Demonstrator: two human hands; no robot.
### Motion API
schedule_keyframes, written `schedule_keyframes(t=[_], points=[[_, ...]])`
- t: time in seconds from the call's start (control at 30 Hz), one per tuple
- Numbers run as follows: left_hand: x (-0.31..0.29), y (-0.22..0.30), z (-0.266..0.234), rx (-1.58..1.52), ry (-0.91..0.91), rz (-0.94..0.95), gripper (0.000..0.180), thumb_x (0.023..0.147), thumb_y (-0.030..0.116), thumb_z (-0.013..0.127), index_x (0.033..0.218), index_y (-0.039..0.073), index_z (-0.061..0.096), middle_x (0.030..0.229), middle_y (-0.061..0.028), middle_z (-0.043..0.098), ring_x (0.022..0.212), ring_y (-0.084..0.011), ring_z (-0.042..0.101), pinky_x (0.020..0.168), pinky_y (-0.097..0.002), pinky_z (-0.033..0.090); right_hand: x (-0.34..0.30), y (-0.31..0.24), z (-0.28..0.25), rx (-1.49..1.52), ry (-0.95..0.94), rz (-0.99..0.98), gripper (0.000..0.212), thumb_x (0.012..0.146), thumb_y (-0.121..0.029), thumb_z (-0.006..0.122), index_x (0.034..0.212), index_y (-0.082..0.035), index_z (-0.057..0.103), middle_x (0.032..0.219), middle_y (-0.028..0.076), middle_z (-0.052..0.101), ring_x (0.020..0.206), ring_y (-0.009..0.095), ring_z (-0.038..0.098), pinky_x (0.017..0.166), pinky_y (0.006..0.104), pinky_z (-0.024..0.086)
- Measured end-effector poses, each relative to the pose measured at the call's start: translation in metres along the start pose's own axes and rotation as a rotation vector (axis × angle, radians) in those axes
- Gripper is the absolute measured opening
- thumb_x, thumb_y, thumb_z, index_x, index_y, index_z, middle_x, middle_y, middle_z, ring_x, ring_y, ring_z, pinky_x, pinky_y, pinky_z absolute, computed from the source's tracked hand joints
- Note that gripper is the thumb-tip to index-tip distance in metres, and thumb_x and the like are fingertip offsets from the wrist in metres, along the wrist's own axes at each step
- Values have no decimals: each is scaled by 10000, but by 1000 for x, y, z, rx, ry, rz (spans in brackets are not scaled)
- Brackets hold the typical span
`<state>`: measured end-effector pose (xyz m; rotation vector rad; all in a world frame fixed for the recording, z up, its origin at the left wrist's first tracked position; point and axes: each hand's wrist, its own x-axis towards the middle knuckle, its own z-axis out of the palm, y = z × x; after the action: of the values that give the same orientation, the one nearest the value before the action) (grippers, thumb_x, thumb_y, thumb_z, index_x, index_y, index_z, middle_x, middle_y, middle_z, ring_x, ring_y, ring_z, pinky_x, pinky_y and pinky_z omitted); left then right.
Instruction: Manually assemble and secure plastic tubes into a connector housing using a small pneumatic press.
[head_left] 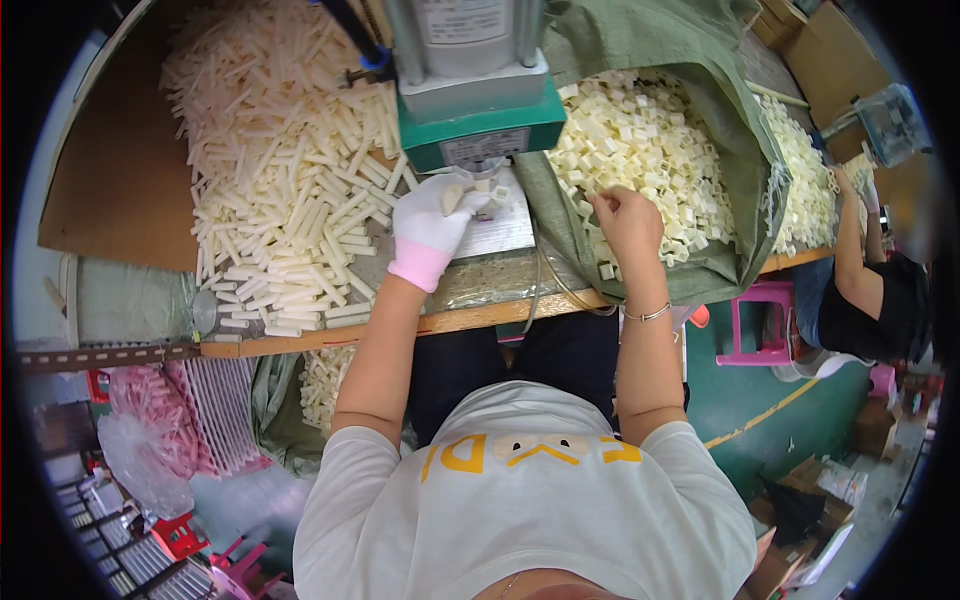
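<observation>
My left hand (432, 228), in a white glove with a pink cuff, is at the metal plate (508, 228) under the green-based press (482, 128). Its fingers are curled in, and what they hold, if anything, I cannot make out. Small cream pieces (490, 190) lie by its fingertips. My bare right hand (630, 228) hangs over the near left part of a heap of short cream blocks (660, 150) in an open green woven sack (758, 200). Its thumb and fingers are pinched together; anything between them is too small to tell.
A large pile of long cream sticks (290, 170) covers the bench's left side, against a cardboard sheet (120, 150). The wooden bench edge (460, 318) runs in front of me. At the right, another person (860, 300) works at a further heap (795, 170), beside a pink stool (758, 322).
</observation>
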<state>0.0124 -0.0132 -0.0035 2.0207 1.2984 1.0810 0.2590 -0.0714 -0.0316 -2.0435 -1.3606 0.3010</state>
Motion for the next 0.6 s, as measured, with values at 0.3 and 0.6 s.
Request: schedule_keyframes(t=[0.3,0.6], points=[[-4,-16,0,-126,48,-131,284,842,236,616,1030,25,584,902,-125,638,760,-278,624,657,-360,484,4,9,13,-332,-128,-31,273,691,-266,765,804,-44,655,800,125,627,741,297,633,642,389,496],[63,-94,-93,111,41,-31,223,893,218,562,949,8,610,965,-157,644,863,-281,635,799,-349,480,11,19,-15,453,112,40,187,762,-116,718,788,-24,558,646,12,535,513,55,474,473,216,375]])
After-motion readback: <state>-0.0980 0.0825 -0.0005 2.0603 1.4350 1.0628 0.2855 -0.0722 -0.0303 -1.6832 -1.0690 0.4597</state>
